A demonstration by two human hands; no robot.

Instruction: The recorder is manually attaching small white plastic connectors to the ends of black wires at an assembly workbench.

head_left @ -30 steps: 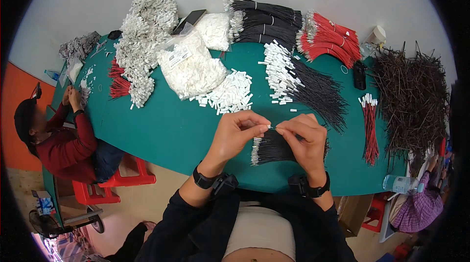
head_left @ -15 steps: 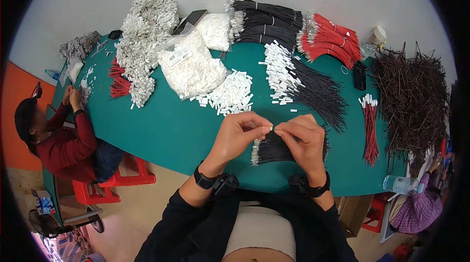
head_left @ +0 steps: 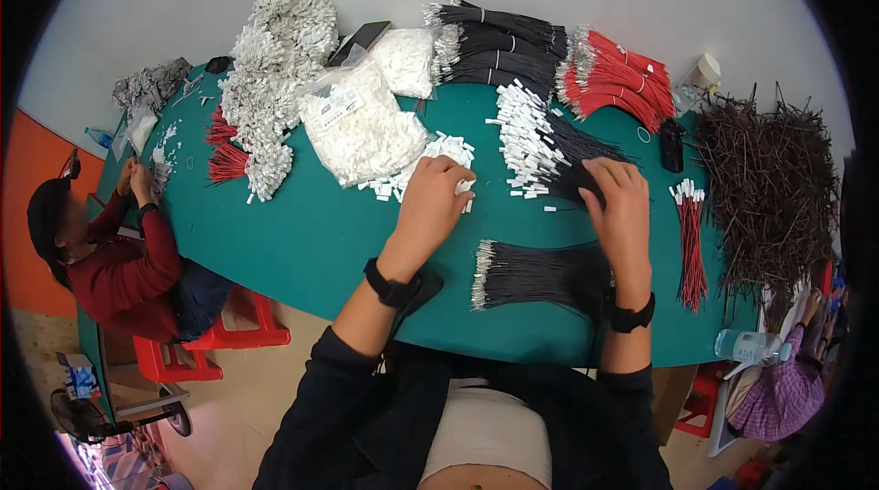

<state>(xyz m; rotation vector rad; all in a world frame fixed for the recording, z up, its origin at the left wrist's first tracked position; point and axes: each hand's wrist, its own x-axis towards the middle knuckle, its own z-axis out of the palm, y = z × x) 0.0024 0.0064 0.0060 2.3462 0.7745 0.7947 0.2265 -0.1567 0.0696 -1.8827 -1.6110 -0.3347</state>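
Observation:
My left hand [head_left: 430, 200] reaches to the near edge of a pile of loose white plastic connector housings [head_left: 449, 147]. Its thumb and fingers are bent around a white connector housing [head_left: 464, 186] there. Over the near side of a bundle of black wires with white connector ends [head_left: 529, 137], my right hand [head_left: 621, 211] is open, thumb and fingers apart, with nothing visible in it. Closer to me lies a bundle of black wires with bare metal terminals [head_left: 540, 275]; its right end is partly hidden by my right wrist.
Bags of white housings [head_left: 362, 133], black wire bundles [head_left: 508, 41] and red wire bundles [head_left: 623, 78] line the wall side. Small red wires [head_left: 691, 243] and a heap of dark wires [head_left: 769, 188] lie right. At the left sits another person [head_left: 119, 252]; a plastic bottle [head_left: 746, 345] rests at the near right edge.
My hands, pinched together around a small white piece before, have parted. The left has gone forward and left to the housings, the right forward and right over the wires, its fingers opening.

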